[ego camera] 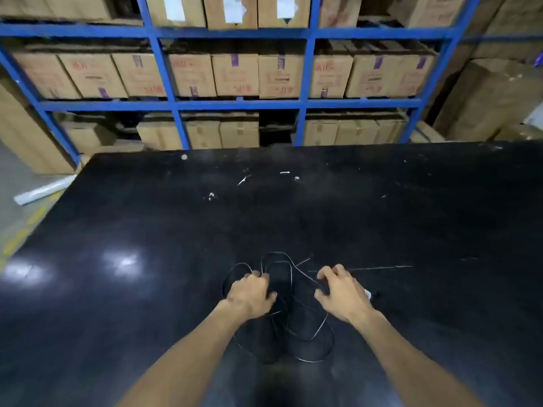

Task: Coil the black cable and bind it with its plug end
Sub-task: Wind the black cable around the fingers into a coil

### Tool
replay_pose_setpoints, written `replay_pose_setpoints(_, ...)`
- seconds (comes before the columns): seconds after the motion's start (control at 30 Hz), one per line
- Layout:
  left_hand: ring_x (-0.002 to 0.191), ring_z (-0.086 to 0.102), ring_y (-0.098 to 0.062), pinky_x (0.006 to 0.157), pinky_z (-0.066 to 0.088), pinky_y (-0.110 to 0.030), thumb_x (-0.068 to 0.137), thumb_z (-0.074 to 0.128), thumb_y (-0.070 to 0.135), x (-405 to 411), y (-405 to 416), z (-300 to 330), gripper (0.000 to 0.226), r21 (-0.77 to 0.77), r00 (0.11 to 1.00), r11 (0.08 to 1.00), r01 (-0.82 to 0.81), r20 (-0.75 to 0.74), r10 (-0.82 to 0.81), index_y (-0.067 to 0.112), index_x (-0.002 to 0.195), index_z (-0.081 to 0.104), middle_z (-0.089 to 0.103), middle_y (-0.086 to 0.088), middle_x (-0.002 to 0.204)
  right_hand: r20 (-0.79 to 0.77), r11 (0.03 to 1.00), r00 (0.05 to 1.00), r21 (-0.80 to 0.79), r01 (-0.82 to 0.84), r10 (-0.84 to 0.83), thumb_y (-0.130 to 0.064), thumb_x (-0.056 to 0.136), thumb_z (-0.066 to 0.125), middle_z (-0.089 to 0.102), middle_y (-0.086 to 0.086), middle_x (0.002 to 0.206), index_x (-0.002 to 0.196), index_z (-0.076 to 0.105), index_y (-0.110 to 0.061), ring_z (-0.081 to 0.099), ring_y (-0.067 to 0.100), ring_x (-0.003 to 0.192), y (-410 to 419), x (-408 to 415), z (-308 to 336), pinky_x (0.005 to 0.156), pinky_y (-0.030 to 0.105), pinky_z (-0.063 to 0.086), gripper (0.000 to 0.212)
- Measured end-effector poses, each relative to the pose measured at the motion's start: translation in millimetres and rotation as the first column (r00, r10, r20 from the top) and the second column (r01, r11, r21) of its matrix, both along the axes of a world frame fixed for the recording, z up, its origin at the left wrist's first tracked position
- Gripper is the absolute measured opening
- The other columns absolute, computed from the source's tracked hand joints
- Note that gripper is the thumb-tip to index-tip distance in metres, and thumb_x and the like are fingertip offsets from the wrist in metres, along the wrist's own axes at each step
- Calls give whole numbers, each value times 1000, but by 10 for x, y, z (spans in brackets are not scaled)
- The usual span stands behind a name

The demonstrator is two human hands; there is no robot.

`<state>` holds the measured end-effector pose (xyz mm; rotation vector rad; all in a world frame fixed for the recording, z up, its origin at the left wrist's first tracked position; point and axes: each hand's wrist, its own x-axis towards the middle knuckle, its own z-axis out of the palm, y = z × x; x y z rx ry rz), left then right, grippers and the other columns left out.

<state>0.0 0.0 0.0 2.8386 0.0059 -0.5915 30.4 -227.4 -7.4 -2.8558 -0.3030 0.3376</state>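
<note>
Loosely, black cable (291, 312) loops between left hand (252, 295), fingers closed on strands, and half-curled right hand (342, 295).

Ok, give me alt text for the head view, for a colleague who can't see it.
Two bare hands work a loose black cable lying in loops on a black table: the left hand grips several strands, the right hand hovers curled beside them. Behind the table, blue shelving holds cardboard boxes.

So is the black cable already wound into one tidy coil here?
No: the black cable lies in loose, uneven loops on the table between the left hand and right hand.
</note>
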Motion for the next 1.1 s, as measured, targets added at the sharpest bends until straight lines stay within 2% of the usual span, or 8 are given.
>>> replay_pose_setpoints(0.07, 119, 57, -33, 93, 49, -46, 97, 50, 44, 172, -122, -202, 45, 10, 999, 1000, -19, -48, 20, 12, 129, 53, 56, -10, 132, -11, 997, 998, -24, -69, 69, -45, 93, 58, 56, -5, 123, 121, 63, -32, 60, 19, 113, 19, 230, -187, 66, 22, 36, 31)
replay_pose_setpoints(0.23, 121, 58, -35, 95, 48, -44, 98, 51, 39, 346, -380, -561, 44, 28, 992, 1000, -10, -127, 13, 13, 133, 50, 53, -10, 136, -110, 963, 964, -87, -253, 243, -39, 93, 59, 57, 1, 126, 119, 67, -24, 54, 22, 123, 145, 461, -594, 105, 34, 38, 30)
replay_pose_setpoints(0.4, 121, 55, -32, 89, 50, -44, 97, 50, 41, 366, -520, -691, 40, 15, 988, 988, 155, -28, -155, 14, 126, 53, 54, -8, 128, -97, 990, 993, 115, 77, -66, -12, 90, 57, 58, 9, 116, 114, 62, -13, 65, 38, 100, 55, 533, -697, 82, 40, 50, 24)
replay_pose_setpoints(0.6, 94, 65, -30, 72, 44, -35, 72, 52, 82, 279, -728, -773, 64, -73, 942, 988, 139, -298, -154, 22, 90, 64, 70, -3, 100, -602, 756, 784, 441, 484, -151, 10, 94, 47, 68, 11, 95, 82, 74, -13, 72, 19, 60, 65, 663, -687, 58, 41, 66, 38)
replay_pose_setpoints(0.7, 106, 66, -35, 84, 50, -38, 84, 61, 49, 212, -704, -776, 38, 4, 949, 997, 78, -307, -73, 19, 106, 66, 70, -11, 115, -532, 935, 847, 291, 203, -18, -9, 86, 76, 63, -2, 102, 96, 75, -21, 73, 23, 85, 117, 614, -696, 71, 40, 65, 15)
replay_pose_setpoints(0.8, 115, 64, -37, 93, 51, -40, 89, 57, 30, 154, -566, -761, 36, 115, 954, 993, 37, -301, -1, 11, 118, 66, 67, -15, 125, -422, 994, 904, -46, -94, 66, -35, 81, 83, 63, -1, 122, 112, 71, -26, 66, 26, 113, 200, 498, -716, 91, 36, 50, 35)
replay_pose_setpoints(0.93, 119, 61, -35, 97, 49, -40, 94, 59, 30, 165, -334, -703, 35, 160, 953, 985, -64, -282, 108, 12, 123, 63, 63, -14, 129, -335, 983, 939, -130, -129, 78, -30, 99, 63, 69, 7, 127, 120, 70, -16, 66, 33, 116, 270, 348, -703, 91, 37, 49, 25)
replay_pose_setpoints(1.1, 115, 63, -34, 96, 52, -39, 93, 60, 26, 227, -202, -477, 30, 36, 931, 964, -265, -251, 265, 11, 119, 66, 65, -12, 126, -422, 995, 905, 57, 82, -50, -28, 97, 64, 74, 10, 113, 108, 71, -14, 69, 33, 107, 255, 307, -566, 87, 36, 56, 19)
